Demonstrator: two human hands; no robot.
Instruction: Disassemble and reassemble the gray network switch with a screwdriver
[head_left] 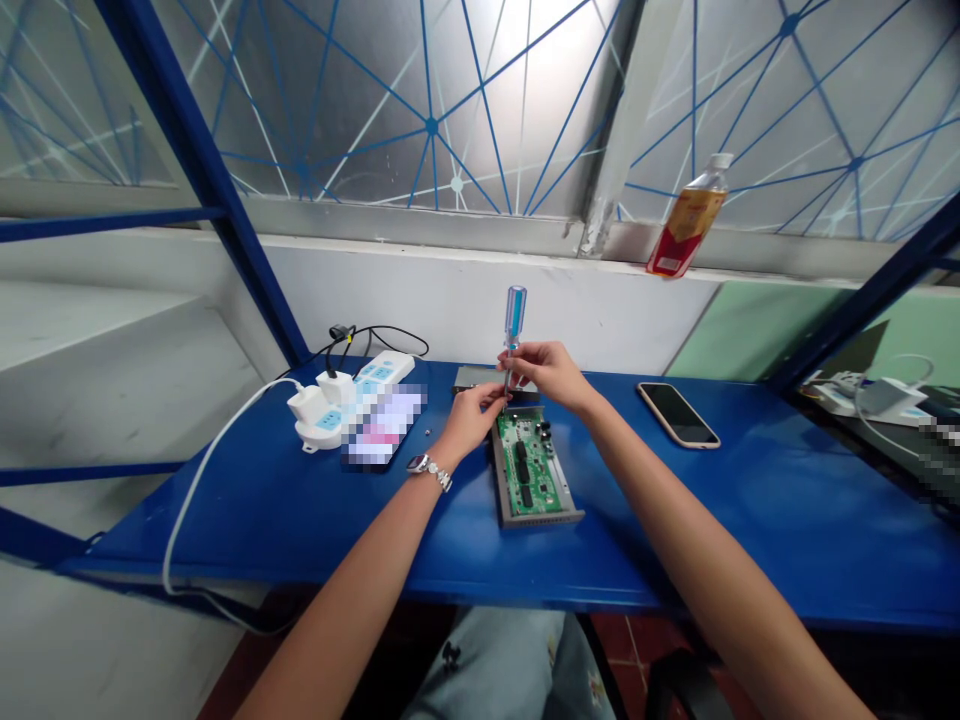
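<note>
A: Where is the screwdriver [514,312] at this moment?

B: It stands upright over the far end of the circuit board [528,463], blue handle at the top and tip down near the board's far edge. The board lies in its grey case [541,517] on the blue worktop [750,500], in front of the person.

A: And the 2 hands?

B: The right hand [549,372] has its grip pinched on the shaft just under the handle. The left hand [472,410], the 1 with the watch [429,468], closes its fingertips round the lower shaft by the tip. Whether a screw sits under those fingers is too small to tell.

A: So which step is this?

B: I'd judge it as seating the tip at a screw point on the board's far end, with the left hand guiding and the right steadying.

A: What would a turn call for?

B: A plumb shaft, light downward pressure, and the left fingers staying off the board's parts.

A: Anything else about?

B: A phone [679,415] lies to the right, well apart, a white power strip [352,388] sits to the left, and a bottle [688,222] stands on the sill.
</note>
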